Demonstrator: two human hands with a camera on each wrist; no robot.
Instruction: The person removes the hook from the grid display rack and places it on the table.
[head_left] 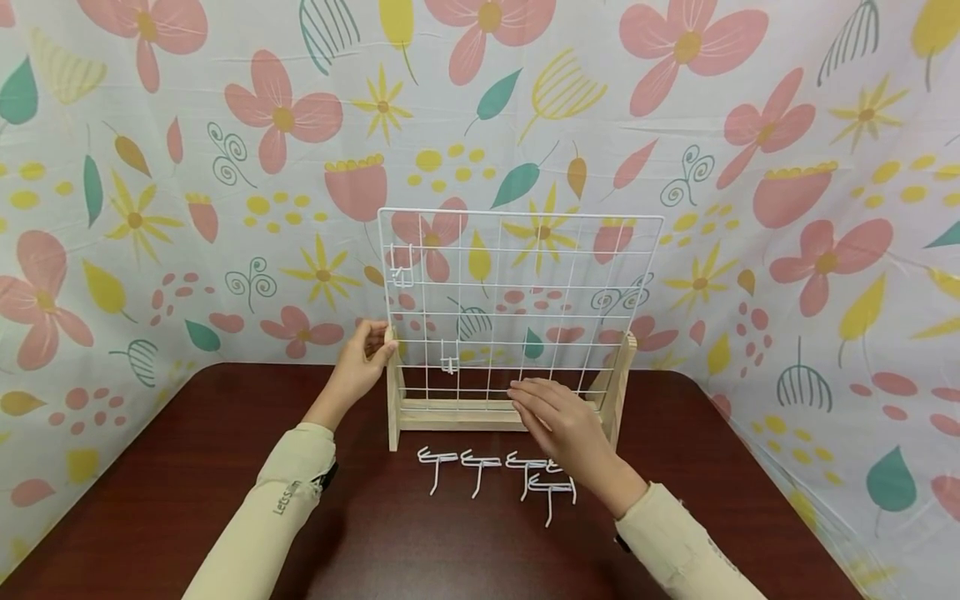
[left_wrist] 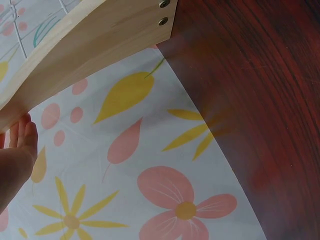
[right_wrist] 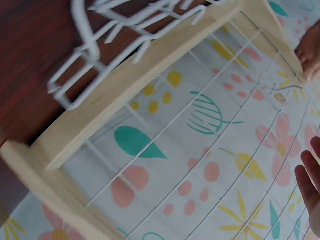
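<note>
- Writing: left sleeve (head_left: pixel 273 500) carries dark lettering, "Let's" legible, remainder lost in the folds. Right sleeve (head_left: pixel 686 542) also marked, too oblique to read.
- Left hand (head_left: pixel 363 358): arm extended forward, thumb and bent fingers gripping the top of the left wooden upright (head_left: pixel 393 400).
- Right hand (head_left: pixel 566 425): reaching inward before the wire grid panel (head_left: pixel 525 315), back of hand up, fingers extended and slightly bent, nothing seen in them. Contact with the wires: cannot tell.
- Panel: white, standing in the wooden stand (head_left: pixel 461 423) toward the back of the dark-red worktop (head_left: pixel 360 533).
- On the panel: an upper hook (head_left: pixel 402 271) near its left edge, a lower hook (head_left: pixel 448 363) right of it.
- Loose white hooks (head_left: pixel 480 461): in front of the stand, one partly hidden by the right hand.
</note>
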